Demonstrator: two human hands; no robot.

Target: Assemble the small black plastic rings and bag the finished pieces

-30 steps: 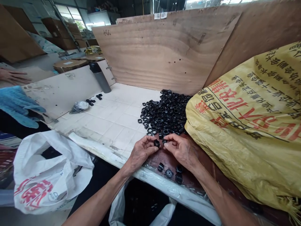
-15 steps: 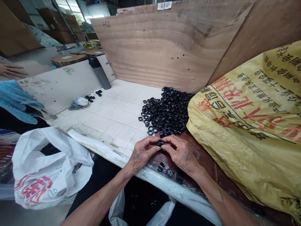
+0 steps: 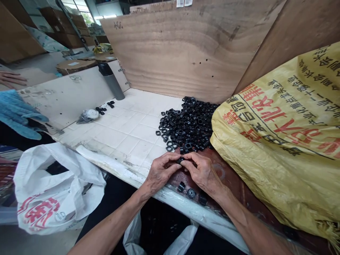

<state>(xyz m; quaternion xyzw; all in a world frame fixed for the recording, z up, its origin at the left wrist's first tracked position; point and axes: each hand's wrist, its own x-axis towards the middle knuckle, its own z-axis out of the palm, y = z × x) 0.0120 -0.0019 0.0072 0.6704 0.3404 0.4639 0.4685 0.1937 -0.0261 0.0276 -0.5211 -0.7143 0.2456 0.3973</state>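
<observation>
Between the fingertips of my left hand (image 3: 162,170) and my right hand (image 3: 203,171) is a small black plastic fitting (image 3: 180,160), pinched from both sides and partly covered by the fingers. Just beyond my hands lies a heap of black ring-shaped nuts (image 3: 186,124), a few of them loose at its left edge. Near the table's front edge, under my right hand, sit a black cap (image 3: 181,186) on its side, a round black cap (image 3: 191,193) with its ribbed face up, and another dark piece (image 3: 203,199).
A yellow woven sack (image 3: 265,141) bulges in from the right. Plywood (image 3: 186,53) walls the back. A grey flask (image 3: 113,83) and a small plastic-wrapped bundle (image 3: 87,115) stand farther left. A white bag (image 3: 58,191) hangs at front left. Another person's hand (image 3: 12,78) shows at far left.
Both hands keep their pinch on the fitting, with only slight finger shifts, and less of it shows between the fingertips. The whole view has shifted a little.
</observation>
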